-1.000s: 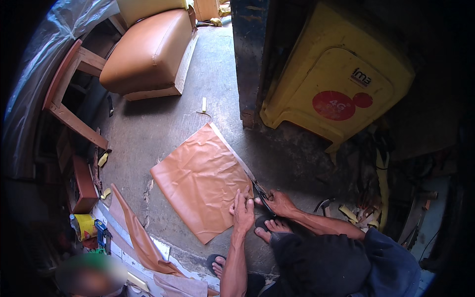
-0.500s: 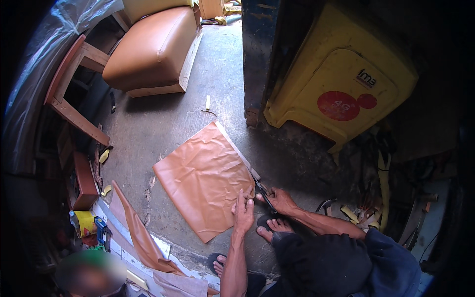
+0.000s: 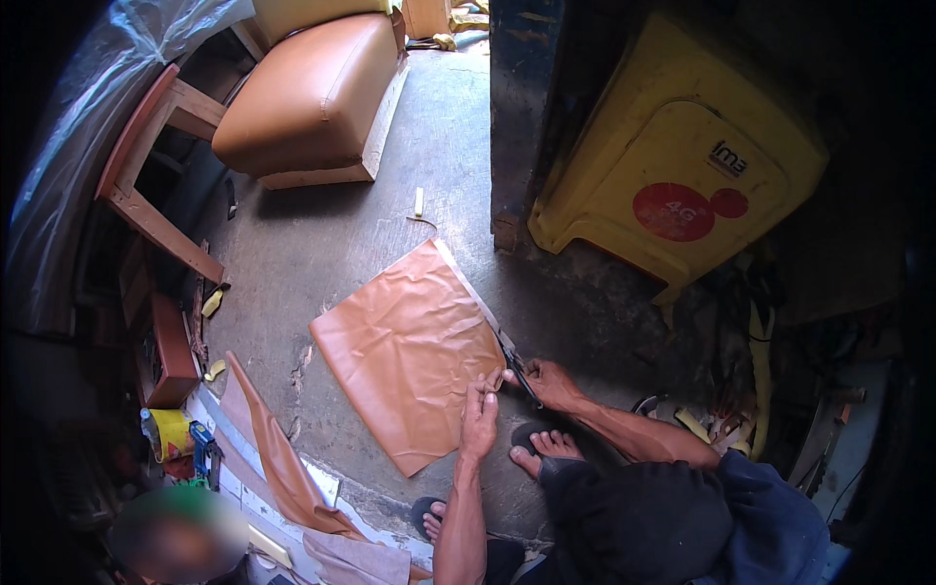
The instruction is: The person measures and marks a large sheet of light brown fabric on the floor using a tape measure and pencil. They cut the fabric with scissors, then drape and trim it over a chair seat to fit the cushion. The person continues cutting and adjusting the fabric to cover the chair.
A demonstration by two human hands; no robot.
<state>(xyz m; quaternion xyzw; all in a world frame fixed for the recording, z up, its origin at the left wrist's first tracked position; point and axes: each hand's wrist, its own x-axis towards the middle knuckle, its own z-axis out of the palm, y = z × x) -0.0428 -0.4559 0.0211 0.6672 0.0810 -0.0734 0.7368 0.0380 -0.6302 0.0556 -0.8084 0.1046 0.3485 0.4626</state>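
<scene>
A creased sheet of tan-brown leatherette [image 3: 405, 351] lies on the floor, its pale backing showing along the right edge. My left hand [image 3: 479, 414] pinches the sheet at its right corner, close to the cutting edge. In my right hand [image 3: 552, 386] is a pair of dark scissors [image 3: 524, 378], the blades pointing away along that right edge. Their tips meet the sheet's border; how far the blades are apart is too small to tell. Both hands are close together, just beyond my sandalled feet.
A brown upholstered seat [image 3: 310, 93] stands at the far left beside a wooden frame [image 3: 161, 232]. At the right are a dark post [image 3: 519, 117] and a yellow plastic stool [image 3: 673, 146]. Leatherette offcuts [image 3: 283, 468], a yellow can [image 3: 168, 435] and a blue tool [image 3: 204, 447] sit lower left.
My right hand and the scissors have moved slightly forward along the sheet's right edge. My left hand keeps its pinch at the corner. The whole view has shifted a little.
</scene>
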